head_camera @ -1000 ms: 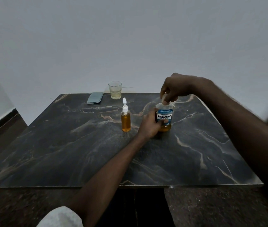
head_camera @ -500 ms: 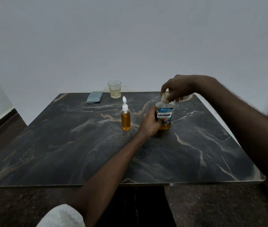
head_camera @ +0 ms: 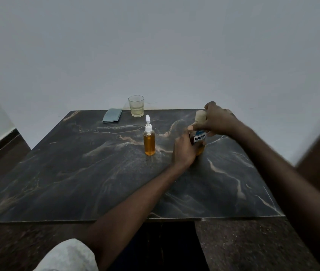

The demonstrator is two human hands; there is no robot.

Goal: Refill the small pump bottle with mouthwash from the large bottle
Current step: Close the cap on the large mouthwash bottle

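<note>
The large mouthwash bottle (head_camera: pixel 199 138), with a blue and black label and amber liquid, stands on the dark marble table (head_camera: pixel 96 173) right of centre. My left hand (head_camera: pixel 183 151) wraps its lower body from the left. My right hand (head_camera: pixel 218 120) comes in from the right, its fingers closed on the pale cap (head_camera: pixel 200 116) at the top of the bottle. I cannot tell whether the cap sits on the neck or is just lifted off. The small pump bottle (head_camera: pixel 149 142), nearly full of amber liquid with a white nozzle, stands upright to the left of my left hand, untouched.
A glass tumbler (head_camera: pixel 136 105) with a little pale liquid stands at the table's far edge. A folded grey-blue cloth (head_camera: pixel 112 115) lies beside it on the left. A white wall rises right behind the table.
My right hand has shifted right and turned on the cap, so the pale cap now shows left of the fingers. My left hand keeps its hold on the bottle.
</note>
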